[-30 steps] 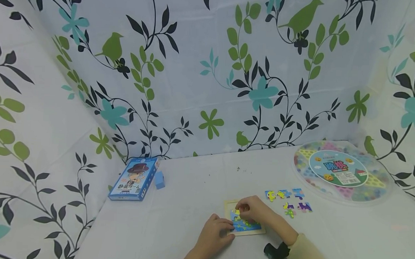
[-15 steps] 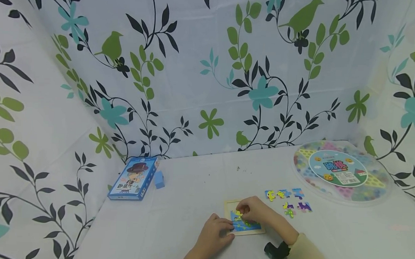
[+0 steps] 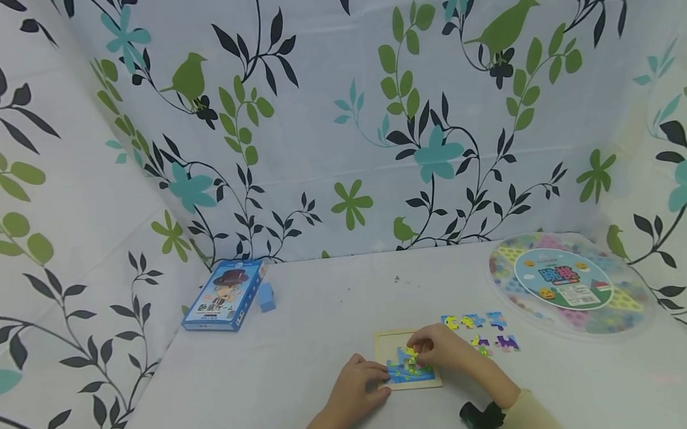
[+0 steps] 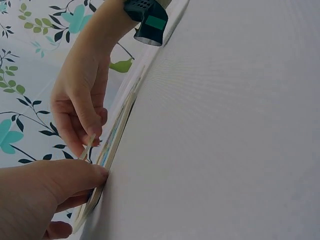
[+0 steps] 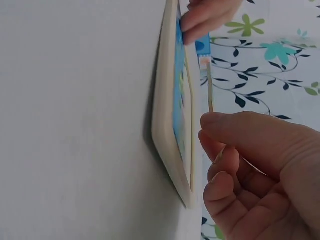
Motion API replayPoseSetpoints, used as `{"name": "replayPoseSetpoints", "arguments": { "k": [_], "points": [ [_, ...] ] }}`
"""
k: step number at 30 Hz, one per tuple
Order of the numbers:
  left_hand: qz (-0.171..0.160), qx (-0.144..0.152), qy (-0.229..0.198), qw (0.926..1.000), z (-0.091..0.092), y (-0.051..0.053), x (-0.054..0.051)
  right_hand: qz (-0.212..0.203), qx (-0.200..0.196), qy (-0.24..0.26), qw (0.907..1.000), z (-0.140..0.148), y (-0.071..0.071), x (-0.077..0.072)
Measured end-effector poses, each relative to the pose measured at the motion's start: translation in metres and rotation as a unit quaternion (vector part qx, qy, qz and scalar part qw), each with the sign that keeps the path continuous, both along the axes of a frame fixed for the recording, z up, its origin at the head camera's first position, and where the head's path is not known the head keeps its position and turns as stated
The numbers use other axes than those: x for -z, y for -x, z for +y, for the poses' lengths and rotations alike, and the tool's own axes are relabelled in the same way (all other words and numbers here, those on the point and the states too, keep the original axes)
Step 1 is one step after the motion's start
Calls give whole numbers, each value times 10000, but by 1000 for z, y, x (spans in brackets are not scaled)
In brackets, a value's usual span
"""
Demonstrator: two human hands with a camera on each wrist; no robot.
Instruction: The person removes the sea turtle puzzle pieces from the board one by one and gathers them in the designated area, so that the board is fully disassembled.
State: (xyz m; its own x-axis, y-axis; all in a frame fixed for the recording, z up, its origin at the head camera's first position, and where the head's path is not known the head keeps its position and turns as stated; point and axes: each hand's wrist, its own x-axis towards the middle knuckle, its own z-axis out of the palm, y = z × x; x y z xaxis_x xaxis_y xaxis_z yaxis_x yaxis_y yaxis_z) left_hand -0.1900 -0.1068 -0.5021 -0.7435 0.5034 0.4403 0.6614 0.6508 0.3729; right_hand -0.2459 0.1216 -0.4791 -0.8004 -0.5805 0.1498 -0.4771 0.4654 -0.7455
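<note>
A small wooden-framed jigsaw puzzle lies on the white table, with blue pieces filling its lower part and bare wood along the top. At its lower left corner, my left hand holds the frame, thumb at the near edge and fingers over the left side. Just over the board, my right hand pinches a thin jigsaw piece between thumb and fingertips. The right wrist view shows this piece edge-on and apart from the frame; its printed face is hidden there. Several loose jigsaw pieces lie beyond the right hand, partly covered by it.
A blue card-game box and a small blue block stand at the back left. A round, clear-cased board game lies at the back right. A patterned curtain hangs behind the table. The right wrist wears a black strapped device.
My right hand has shifted to the right over the board, still pinching at its fingertips, and now covers some loose pieces. The left hand stays on the frame.
</note>
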Motion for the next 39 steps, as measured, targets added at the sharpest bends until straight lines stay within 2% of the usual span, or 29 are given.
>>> {"name": "replayPoseSetpoints", "arguments": {
  "k": [9, 16, 22, 30, 37, 39],
  "points": [
    [-349, -107, -17, 9993, 1, 0, -1, 448, 165, -188, 9987, 23, -2, -5],
    [-266, -71, -32, 9996, 2, 1, 3, 707, 50, -200, 9973, 33, -5, -2],
    [-162, -27, -60, 9998, 3, 2, 4, 485, 190, -359, 9980, 44, -9, -2],
    [-401, -121, 21, 9991, 7, 3, 2, 470, 445, -562, 9963, 64, -11, -8],
    [-386, -127, -67, 9992, 4, 2, 2, 440, 277, -730, 9960, 74, -8, -10],
    [-389, -142, -77, 9991, 3, 2, 2, 337, 339, -824, 9955, 73, -7, -13]
  ]
}}
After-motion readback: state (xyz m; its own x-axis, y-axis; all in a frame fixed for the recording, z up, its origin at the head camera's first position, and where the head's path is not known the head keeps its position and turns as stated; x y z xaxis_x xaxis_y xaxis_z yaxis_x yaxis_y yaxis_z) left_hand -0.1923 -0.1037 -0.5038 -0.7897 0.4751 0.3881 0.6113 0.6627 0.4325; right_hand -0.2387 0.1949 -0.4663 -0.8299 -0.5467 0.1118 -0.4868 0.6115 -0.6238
